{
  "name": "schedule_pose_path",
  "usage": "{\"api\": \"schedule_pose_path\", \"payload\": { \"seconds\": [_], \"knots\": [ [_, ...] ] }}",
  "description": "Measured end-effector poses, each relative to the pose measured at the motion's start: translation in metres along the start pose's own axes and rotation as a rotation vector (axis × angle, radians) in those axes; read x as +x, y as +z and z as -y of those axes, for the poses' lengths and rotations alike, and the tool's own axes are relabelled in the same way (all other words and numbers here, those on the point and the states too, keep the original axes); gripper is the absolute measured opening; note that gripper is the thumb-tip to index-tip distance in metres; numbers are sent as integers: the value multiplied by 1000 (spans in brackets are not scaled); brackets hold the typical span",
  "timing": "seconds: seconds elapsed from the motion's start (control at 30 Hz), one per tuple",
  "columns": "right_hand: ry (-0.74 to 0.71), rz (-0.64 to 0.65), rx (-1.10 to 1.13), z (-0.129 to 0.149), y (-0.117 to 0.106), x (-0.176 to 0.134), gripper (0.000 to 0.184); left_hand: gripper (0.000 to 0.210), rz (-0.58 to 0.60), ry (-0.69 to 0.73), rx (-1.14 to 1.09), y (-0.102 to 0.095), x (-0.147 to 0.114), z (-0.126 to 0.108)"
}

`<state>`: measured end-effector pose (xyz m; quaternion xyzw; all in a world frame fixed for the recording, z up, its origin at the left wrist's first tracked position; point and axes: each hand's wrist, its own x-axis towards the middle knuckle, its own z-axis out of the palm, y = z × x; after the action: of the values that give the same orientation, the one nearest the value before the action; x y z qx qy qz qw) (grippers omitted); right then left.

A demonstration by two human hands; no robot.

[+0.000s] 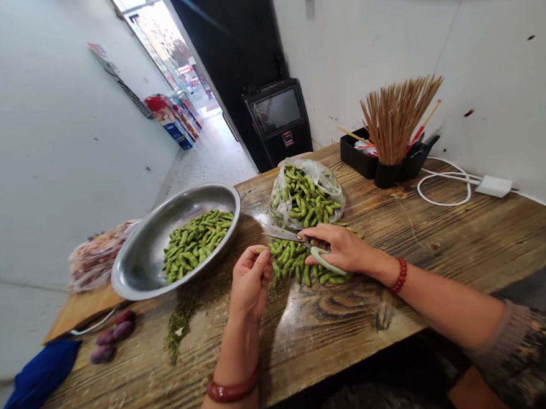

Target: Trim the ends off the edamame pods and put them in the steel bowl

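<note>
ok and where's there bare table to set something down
Bare table: right, between the white cable and right arm; near, between the loose pods and front edge. Crowded: around the left hand and right hand, by the scissors and plastic bag; further left, the bowl and green scraps.

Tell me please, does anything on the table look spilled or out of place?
Only the green scraps stand out: they lie loose on the wooden table, by the near side of the metal bowl, with no dish under them, so they may look spilled.
</note>
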<state>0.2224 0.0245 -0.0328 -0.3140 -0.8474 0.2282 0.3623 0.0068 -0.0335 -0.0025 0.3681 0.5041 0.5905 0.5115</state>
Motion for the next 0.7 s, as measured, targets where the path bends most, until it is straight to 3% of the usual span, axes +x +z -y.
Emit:
{"api": "schedule_pose_path", "payload": {
  "seconds": [0.23,0.7],
  "knots": [
    [-92,34,-33,8,-2,0,63,28,-4,-59,-121,0,0,-3],
    [-94,65,-63,6,-3,-1,60,22,40,24,-50,1,-3,-2]
  ]
}}
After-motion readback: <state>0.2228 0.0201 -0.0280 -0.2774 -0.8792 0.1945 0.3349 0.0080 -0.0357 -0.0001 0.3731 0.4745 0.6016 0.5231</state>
